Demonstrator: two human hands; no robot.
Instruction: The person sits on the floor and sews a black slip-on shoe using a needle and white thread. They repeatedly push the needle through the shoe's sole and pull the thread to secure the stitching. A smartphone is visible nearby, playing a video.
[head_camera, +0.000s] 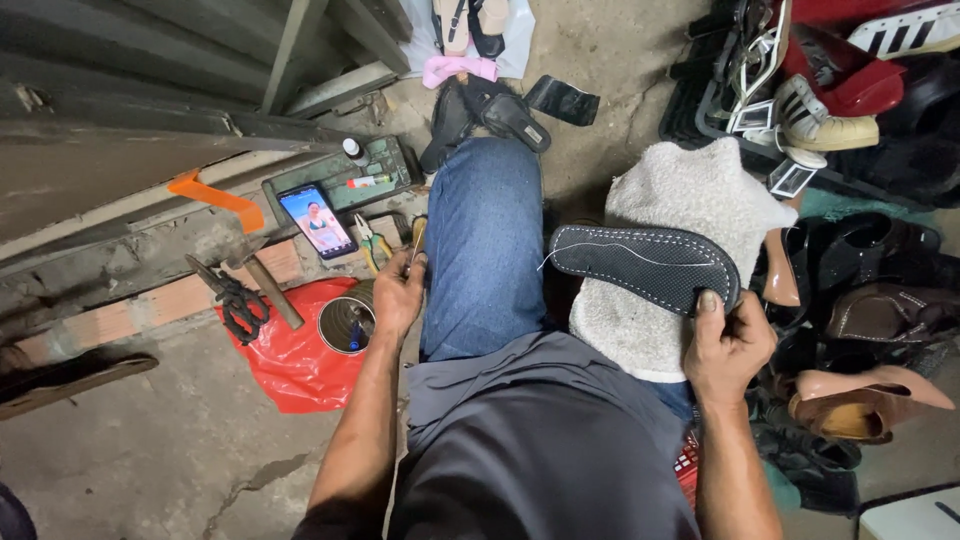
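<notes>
My right hand (728, 340) grips the near end of a black shoe sole (645, 262) with white stitching along its rim. The sole lies on a white towel (680, 200) spread over my right knee. A white thread trails from the sole's left tip. My left hand (398, 292) reaches down beside my left leg in blue jeans (480, 250), fingers closed near yellow-handled pliers (375, 245) and above an open tin can (347, 323); what it holds is hidden.
A phone with a lit screen (317, 220), a green tray (385, 165), a hammer (268, 285), black scissors (235, 300) and a red plastic bag (295, 365) lie left. Piles of shoes (850, 300) crowd the right. A black sandal (490, 110) sits ahead on concrete.
</notes>
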